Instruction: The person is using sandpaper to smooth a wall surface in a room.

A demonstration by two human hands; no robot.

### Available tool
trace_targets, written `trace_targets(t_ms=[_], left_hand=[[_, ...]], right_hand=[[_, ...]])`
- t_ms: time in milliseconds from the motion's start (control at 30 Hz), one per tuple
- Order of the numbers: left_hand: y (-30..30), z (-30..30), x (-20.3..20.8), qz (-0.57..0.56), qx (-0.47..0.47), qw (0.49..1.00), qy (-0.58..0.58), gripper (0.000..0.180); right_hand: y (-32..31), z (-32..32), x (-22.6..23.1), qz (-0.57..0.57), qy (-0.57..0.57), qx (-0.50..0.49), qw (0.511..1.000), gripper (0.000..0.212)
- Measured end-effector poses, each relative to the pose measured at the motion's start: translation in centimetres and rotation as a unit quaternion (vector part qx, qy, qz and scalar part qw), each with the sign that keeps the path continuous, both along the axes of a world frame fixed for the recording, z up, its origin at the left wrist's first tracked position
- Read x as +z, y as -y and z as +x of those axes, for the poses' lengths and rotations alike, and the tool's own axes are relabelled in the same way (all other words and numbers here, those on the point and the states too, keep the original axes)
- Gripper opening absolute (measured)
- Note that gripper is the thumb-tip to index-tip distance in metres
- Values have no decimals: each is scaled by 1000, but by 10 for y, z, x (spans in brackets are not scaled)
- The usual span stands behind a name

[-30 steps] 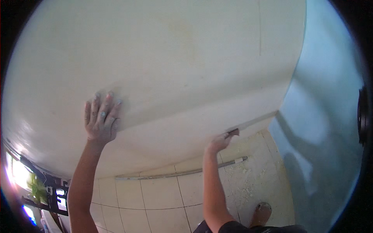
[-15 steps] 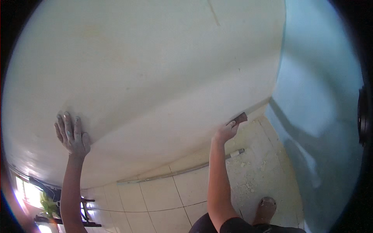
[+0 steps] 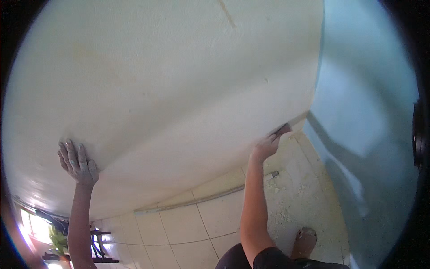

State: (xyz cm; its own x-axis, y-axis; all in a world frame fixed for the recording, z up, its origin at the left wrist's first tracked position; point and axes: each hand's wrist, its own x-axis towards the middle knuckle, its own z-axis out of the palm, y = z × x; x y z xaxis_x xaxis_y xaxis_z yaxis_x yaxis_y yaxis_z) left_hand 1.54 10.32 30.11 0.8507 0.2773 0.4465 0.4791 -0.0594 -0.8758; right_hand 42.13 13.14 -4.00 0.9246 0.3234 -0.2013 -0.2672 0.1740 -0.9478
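My left hand [image 3: 78, 167], coated in pale dust, lies flat on the white wall [image 3: 179, 89] at the left with its fingers stretched. Low on the same wall, near the corner, my right hand [image 3: 264, 148] is closed round a small flat brown piece that looks like sandpaper [image 3: 284, 129]. The piece rests against the wall's lower part, its far end toward the corner. My fingers hide part of it.
A light blue wall [image 3: 371, 103] meets the white one at the right. Along the tiled floor [image 3: 183, 224] lies a long thin pole [image 3: 224, 193]. Pale crumbs and dust [image 3: 284, 210] lie near my foot [image 3: 306, 242]. A green plant [image 3: 57, 240] shows at the lower left.
My right hand has moved a little right and up along the wall with the sandpaper, toward the corner. The left hand stays flat on the wall; the view has shifted slightly.
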Motion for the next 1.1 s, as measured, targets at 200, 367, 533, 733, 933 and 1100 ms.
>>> trace_targets(t_ms=[200, 367, 533, 733, 933, 1100], left_hand=[[-7, 1, -9, -11, -15, 1000, 13, 53], [-3, -9, -5, -9, -12, 1000, -1, 52], [-7, -5, -9, -14, -22, 1000, 10, 53], [-5, 0, -8, -6, -18, 1000, 9, 52], [-10, -2, -11, -12, -29, 999, 13, 51], [-4, -6, 0, -7, -34, 999, 2, 51]], right_hand=[[40, -183, 7, 237, -31, 167, 956, 54], [76, -183, 17, 73, 297, 313, 899, 64], [71, -170, 14, -72, 414, 269, 867, 72], [67, -198, 15, -67, 408, 308, 857, 80], [42, -178, -15, -27, 437, 220, 872, 72], [20, -99, 52, 52, 379, 43, 923, 54]])
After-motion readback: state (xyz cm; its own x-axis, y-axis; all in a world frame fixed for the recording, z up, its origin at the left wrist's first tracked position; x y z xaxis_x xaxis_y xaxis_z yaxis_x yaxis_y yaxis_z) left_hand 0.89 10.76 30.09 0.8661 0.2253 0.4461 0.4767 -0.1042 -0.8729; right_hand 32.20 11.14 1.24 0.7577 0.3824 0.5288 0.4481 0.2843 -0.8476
